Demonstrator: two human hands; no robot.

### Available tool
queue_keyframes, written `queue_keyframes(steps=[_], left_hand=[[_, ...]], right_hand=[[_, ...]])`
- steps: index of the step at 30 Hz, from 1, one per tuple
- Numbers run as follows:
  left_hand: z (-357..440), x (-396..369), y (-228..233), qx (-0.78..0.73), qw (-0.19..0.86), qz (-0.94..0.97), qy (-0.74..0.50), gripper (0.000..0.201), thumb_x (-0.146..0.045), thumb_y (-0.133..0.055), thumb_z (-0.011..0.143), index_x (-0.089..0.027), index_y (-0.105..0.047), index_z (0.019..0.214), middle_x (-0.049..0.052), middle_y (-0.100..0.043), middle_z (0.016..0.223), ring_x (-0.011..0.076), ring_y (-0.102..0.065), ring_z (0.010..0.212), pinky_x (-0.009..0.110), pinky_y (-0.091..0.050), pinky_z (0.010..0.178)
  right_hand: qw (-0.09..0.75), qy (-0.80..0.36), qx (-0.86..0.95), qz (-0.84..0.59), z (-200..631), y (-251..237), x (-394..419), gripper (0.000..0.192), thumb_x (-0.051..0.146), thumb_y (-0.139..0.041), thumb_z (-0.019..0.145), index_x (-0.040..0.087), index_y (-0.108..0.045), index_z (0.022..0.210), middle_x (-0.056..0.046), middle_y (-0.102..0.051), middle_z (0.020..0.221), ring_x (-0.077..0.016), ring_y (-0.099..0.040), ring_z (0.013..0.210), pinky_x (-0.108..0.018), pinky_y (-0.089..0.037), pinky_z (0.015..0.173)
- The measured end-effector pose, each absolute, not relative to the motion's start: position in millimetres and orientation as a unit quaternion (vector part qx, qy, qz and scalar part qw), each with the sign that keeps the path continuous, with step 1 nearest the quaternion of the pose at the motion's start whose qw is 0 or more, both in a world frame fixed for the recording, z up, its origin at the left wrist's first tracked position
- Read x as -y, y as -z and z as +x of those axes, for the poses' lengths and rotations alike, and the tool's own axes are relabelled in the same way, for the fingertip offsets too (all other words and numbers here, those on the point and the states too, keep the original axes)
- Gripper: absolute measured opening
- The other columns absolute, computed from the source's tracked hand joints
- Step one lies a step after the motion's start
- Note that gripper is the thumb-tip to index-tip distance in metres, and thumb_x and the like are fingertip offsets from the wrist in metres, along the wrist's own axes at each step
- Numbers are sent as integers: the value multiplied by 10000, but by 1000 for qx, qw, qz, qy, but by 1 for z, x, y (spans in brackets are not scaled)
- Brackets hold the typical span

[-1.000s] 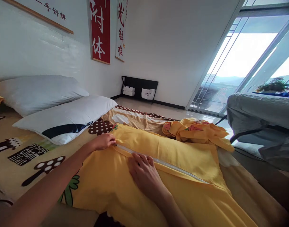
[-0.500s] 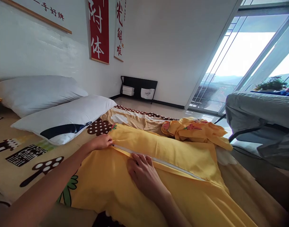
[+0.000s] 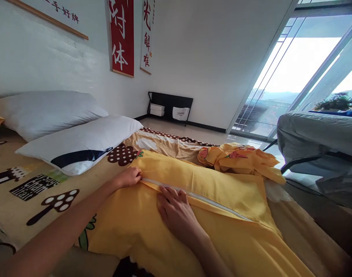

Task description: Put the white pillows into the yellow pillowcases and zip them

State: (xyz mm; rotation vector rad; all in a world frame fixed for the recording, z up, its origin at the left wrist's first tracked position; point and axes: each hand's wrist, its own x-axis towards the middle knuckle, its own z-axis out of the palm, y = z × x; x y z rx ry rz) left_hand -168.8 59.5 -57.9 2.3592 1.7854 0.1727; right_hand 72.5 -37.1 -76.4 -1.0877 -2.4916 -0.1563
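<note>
A yellow pillowcase (image 3: pixel 228 184) with a long white zipper (image 3: pixel 210 201) lies spread across the bed in front of me. At the zipper's left end, my left hand (image 3: pixel 127 177) is closed in a pinch; the fingertips cover whether it grips the slider or the tape. My right hand (image 3: pixel 177 215) rests on the cloth just right of it, fingers bent and closed on the pillowcase's edge along the zipper. The zipper runs on from there to the right. Small printed leaves show at the pillowcase's far left corner.
Two white pillows (image 3: pixel 86 140) lie at the left on the patterned bed sheet (image 3: pixel 101 209). Crumpled yellow printed cloth (image 3: pixel 245 159) sits beyond the pillowcase. A plastic-covered piece of furniture (image 3: pixel 317 132) stands right of the bed; a low black rack (image 3: pixel 170 100) is by the far wall.
My left hand has shifted slightly right along the zipper's left end. My right hand has stayed almost in place, and the view has tilted a little.
</note>
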Motion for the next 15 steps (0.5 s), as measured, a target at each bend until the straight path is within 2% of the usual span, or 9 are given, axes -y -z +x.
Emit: queue_keyframes(steps=[3,8,15], left_hand=[[-170,-59,55,-609,87,787,-55,180,-238,-480,837,-188,-617,733,41,-698,822,184,-626,802,263,-402,672],[-165,-52,42,-634,56,770,-50,190,-251,-495,831,-189,-628,711,77,-709,879,229,-649,882,292,-429,716],[-157,-51,39,-683,-1,729,-43,241,-215,-447,836,-147,-676,810,185,-710,993,326,-657,982,451,-434,883]], right_hand=[[216,52,893,-392,73,81,36,288,194,-472,945,183,-545,1223,-82,-565,1363,-227,-478,1235,-422,-321,975],[216,30,896,-386,74,81,36,299,186,-485,941,185,-554,1231,-78,-577,1351,-224,-491,1224,-425,-312,1002],[196,24,900,-388,74,75,39,237,165,-510,928,186,-574,1155,-80,-619,1273,-212,-527,1172,-407,-337,982]])
